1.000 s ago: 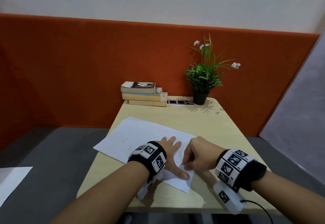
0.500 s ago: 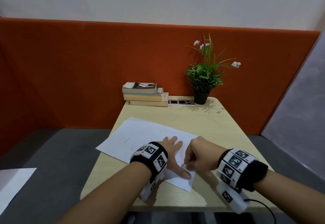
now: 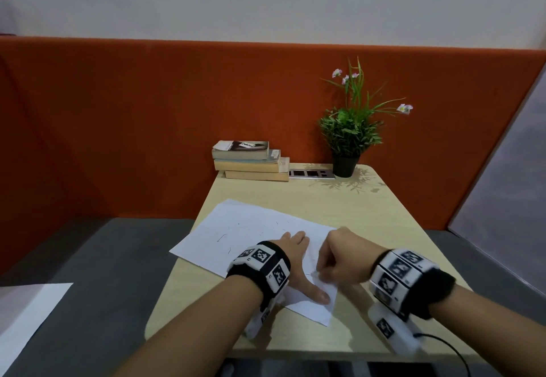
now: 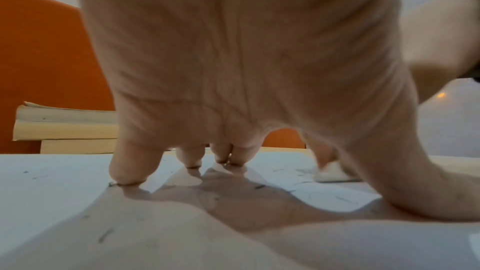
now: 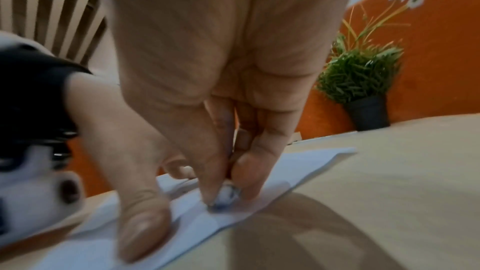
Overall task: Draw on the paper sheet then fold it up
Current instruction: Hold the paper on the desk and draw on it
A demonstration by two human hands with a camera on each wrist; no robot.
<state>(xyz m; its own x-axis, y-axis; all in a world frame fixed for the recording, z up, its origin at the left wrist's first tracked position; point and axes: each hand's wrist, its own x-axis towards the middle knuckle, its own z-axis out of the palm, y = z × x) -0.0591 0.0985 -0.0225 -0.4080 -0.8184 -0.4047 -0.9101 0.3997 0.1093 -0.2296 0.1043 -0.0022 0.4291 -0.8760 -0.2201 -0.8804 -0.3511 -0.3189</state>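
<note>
A white paper sheet [image 3: 251, 234] with faint pencil marks lies askew on the light wooden table [image 3: 369, 223], its left corner past the table's edge. My left hand [image 3: 298, 258] lies flat on the sheet with fingers spread, pressing it down; the left wrist view shows its fingertips [image 4: 130, 171] on the paper [image 4: 64, 202]. My right hand [image 3: 322, 276] is curled at the sheet's near right part. In the right wrist view it [image 5: 223, 171] pinches a small white eraser [image 5: 226, 194] with a smudged tip against the paper [image 5: 311, 163]. The left thumb [image 5: 142, 223] holds the sheet beside it.
A stack of books [image 3: 251, 160] sits at the table's far edge, with a socket strip [image 3: 310, 174] and a potted plant [image 3: 348, 137] to its right. An orange partition [image 3: 118, 125] stands behind. Another white sheet [image 3: 26, 317] lies on the grey surface at lower left.
My right hand has shifted slightly over the sheet's near right part, still pinching the eraser. The left hand stays pressed on the paper.
</note>
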